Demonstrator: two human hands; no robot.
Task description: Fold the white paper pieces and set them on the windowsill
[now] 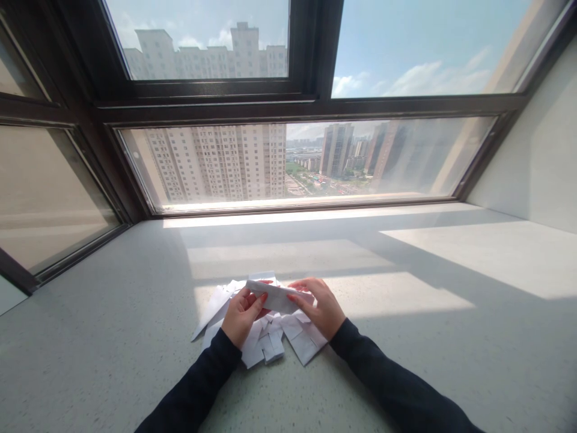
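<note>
One paper strip (277, 297) | grip: left hand (240, 317), right hand (323, 307) pinching it | folded papers (305, 341) beneath

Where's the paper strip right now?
Head view, lower middle: the paper strip is held between the left hand and right hand, over the white paper pile.

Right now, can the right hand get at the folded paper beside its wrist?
Probably yes: the folded paper lies largely uncovered on the sill, close by. The right hand would likely need to release the paper strip first.
</note>
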